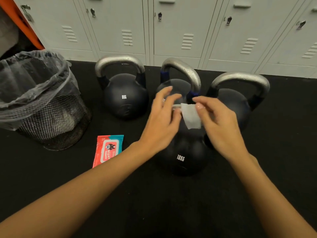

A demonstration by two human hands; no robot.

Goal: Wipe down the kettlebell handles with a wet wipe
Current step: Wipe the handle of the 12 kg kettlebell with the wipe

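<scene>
Both hands are held over the nearest kettlebell (181, 157), the one marked 12KG, which stands on the black floor (154, 203) near the middle, in front of three other kettlebells. The right hand (221, 124) pinches the wet wipe (191, 115) between thumb and fingers at its upper right edge. The left hand (163, 121) has the fingers only loosely bent and touches the left edge of the wipe; I cannot tell if it really grips it. The wipe hangs between the two hands, its long side going down and a little to the right, still partly folded.

The handle of the 12KG kettlebell is hidden under the hands and the wipe, so its direction cannot be read. It should lie just below the wipe, and the right hand is the one that carries the wipe to it. The handles of the three back kettlebells, left (120, 61), middle (183, 71) and right (240, 79), arch upward and lie further toward the lockers (171, 31).

The wipes packet (108, 150) lies flat on the floor left of the near kettlebell, and a wire bin (51, 117) with a plastic bag stands toward the left edge.
</scene>
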